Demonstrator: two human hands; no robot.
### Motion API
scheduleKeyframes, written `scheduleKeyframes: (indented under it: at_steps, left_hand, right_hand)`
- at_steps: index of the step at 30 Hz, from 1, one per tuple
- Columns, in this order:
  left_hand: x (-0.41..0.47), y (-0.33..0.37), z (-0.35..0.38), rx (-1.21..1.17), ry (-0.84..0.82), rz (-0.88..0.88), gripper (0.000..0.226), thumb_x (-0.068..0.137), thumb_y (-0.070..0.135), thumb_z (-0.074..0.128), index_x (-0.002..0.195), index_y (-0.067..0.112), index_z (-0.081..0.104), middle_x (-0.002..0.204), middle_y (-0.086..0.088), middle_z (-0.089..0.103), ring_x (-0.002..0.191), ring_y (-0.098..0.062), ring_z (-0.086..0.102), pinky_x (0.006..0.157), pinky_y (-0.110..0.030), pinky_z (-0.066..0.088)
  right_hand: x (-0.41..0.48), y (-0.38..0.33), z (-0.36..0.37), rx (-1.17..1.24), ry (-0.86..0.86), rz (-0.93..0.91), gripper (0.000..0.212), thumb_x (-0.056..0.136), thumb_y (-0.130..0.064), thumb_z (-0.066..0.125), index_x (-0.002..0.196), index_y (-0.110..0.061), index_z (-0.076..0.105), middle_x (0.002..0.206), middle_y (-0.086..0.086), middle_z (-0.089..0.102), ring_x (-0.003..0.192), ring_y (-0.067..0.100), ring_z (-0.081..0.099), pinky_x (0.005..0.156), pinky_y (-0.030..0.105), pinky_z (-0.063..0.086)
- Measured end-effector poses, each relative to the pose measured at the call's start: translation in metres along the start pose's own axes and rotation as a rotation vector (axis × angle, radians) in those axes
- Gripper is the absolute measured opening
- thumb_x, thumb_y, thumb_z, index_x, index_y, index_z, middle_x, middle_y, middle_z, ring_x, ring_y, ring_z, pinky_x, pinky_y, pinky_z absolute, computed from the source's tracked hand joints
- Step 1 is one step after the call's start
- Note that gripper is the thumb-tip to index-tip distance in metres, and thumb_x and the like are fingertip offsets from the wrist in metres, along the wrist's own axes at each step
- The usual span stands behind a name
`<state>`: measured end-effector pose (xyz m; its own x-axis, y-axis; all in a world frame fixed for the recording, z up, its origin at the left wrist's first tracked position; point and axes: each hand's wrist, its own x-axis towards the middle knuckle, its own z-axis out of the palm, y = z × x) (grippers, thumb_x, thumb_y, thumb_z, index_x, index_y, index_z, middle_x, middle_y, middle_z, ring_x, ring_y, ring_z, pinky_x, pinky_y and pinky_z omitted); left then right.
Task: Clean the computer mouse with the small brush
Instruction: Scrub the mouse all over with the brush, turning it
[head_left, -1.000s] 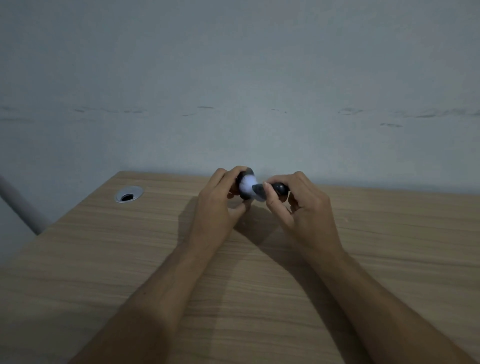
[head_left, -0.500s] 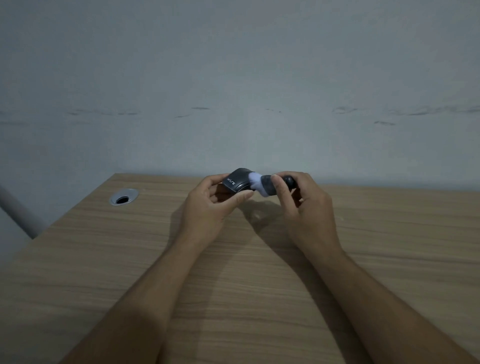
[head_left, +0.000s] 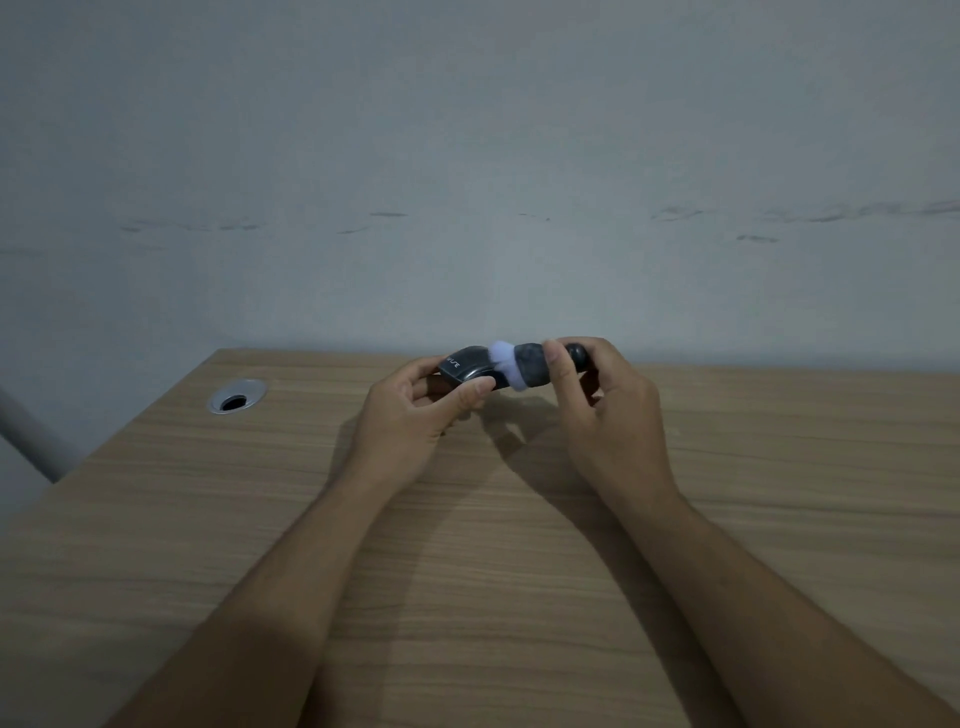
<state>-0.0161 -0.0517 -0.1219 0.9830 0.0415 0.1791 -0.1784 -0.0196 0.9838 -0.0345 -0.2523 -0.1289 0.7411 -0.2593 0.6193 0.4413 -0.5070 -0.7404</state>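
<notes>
A dark computer mouse (head_left: 466, 367) with pale lettering on its end is held above the far part of the wooden desk (head_left: 467, 519). My left hand (head_left: 415, 415) grips it from below, thumb on its near side. My right hand (head_left: 608, 415) holds a small brush (head_left: 530, 366) with a dark body and a white-blue bristle tuft. The bristles press against the mouse's right end. The brush's round dark end pokes out behind my right fingers.
A metal-ringed cable hole (head_left: 237, 399) sits in the desk's far left corner. A grey-white wall (head_left: 467, 182) rises right behind the desk's back edge. A pale pipe (head_left: 26, 436) slants at the far left, off the desk.
The mouse has turned in my left hand so its lettered end faces me. The brush has shifted from the front of the mouse to its right end.
</notes>
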Motion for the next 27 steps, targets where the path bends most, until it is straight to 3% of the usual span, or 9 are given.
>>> scheduleKeyframes:
  at_steps: [4, 10, 13, 16, 19, 23, 27]
  left_hand:
    - [0.002, -0.002, -0.001, 0.033, -0.002, 0.003, 0.042, 0.087, 0.025, 0.093, 0.125, 0.014, 0.080, 0.108, -0.007, 0.089, 0.101, -0.026, 0.085, 0.067, -0.016, 0.058]
    - [0.001, -0.002, -0.001, -0.024, -0.027, 0.004, 0.041, 0.090, 0.018, 0.091, 0.128, 0.010, 0.078, 0.111, -0.014, 0.088, 0.099, -0.032, 0.086, 0.064, -0.013, 0.057]
    - [0.005, -0.007, -0.003, 0.001, -0.060, 0.021, 0.048, 0.091, 0.018, 0.091, 0.135, 0.017, 0.074, 0.115, -0.009, 0.087, 0.108, -0.035, 0.084, 0.081, -0.027, 0.066]
    - [0.008, -0.013, -0.008, 0.096, -0.077, 0.072, 0.062, 0.089, 0.010, 0.092, 0.144, 0.023, 0.068, 0.127, -0.003, 0.084, 0.116, -0.022, 0.082, 0.106, -0.045, 0.065]
    - [0.005, -0.012, -0.006, 0.198, -0.101, 0.160, 0.068, 0.087, 0.006, 0.092, 0.143, 0.035, 0.067, 0.137, 0.001, 0.079, 0.123, -0.016, 0.079, 0.109, -0.043, 0.063]
    - [-0.002, -0.009, 0.000, 0.371, -0.105, 0.281, 0.071, 0.089, 0.000, 0.088, 0.147, 0.034, 0.068, 0.135, 0.008, 0.078, 0.121, -0.009, 0.077, 0.105, -0.032, 0.064]
    - [-0.002, -0.009, 0.004, 0.489, -0.098, 0.352, 0.075, 0.090, -0.011, 0.080, 0.148, 0.035, 0.070, 0.132, 0.005, 0.080, 0.112, -0.014, 0.081, 0.098, -0.030, 0.067]
  right_hand:
    - [-0.003, -0.005, 0.006, 0.020, -0.043, -0.049, 0.017, 0.110, -0.033, 0.067, 0.106, -0.020, 0.078, 0.089, -0.011, 0.075, 0.072, 0.005, 0.064, 0.068, 0.015, 0.045]
    - [0.003, 0.009, -0.002, -0.028, 0.025, 0.114, 0.015, 0.107, -0.036, 0.069, 0.104, -0.026, 0.080, 0.092, -0.010, 0.077, 0.075, 0.000, 0.065, 0.073, 0.016, 0.048]
    - [0.002, 0.004, -0.002, -0.003, -0.009, 0.098, 0.017, 0.108, -0.036, 0.068, 0.105, -0.025, 0.080, 0.087, -0.011, 0.077, 0.072, -0.004, 0.065, 0.068, 0.007, 0.043]
    - [-0.001, -0.002, 0.001, 0.039, -0.090, 0.047, 0.022, 0.109, -0.037, 0.066, 0.104, -0.021, 0.079, 0.082, -0.010, 0.075, 0.070, 0.003, 0.064, 0.065, 0.011, 0.043]
    - [0.000, -0.001, 0.003, 0.024, -0.067, 0.039, 0.021, 0.109, -0.036, 0.067, 0.105, -0.020, 0.078, 0.084, -0.008, 0.075, 0.071, 0.006, 0.065, 0.066, 0.014, 0.045]
    - [0.006, 0.005, -0.002, -0.004, 0.059, 0.122, 0.017, 0.109, -0.038, 0.066, 0.107, -0.026, 0.079, 0.097, -0.009, 0.077, 0.082, 0.006, 0.067, 0.075, 0.019, 0.050]
    - [0.006, 0.003, -0.005, 0.020, 0.029, 0.094, 0.019, 0.111, -0.038, 0.064, 0.108, -0.024, 0.076, 0.096, -0.008, 0.076, 0.080, 0.004, 0.066, 0.071, 0.011, 0.045]
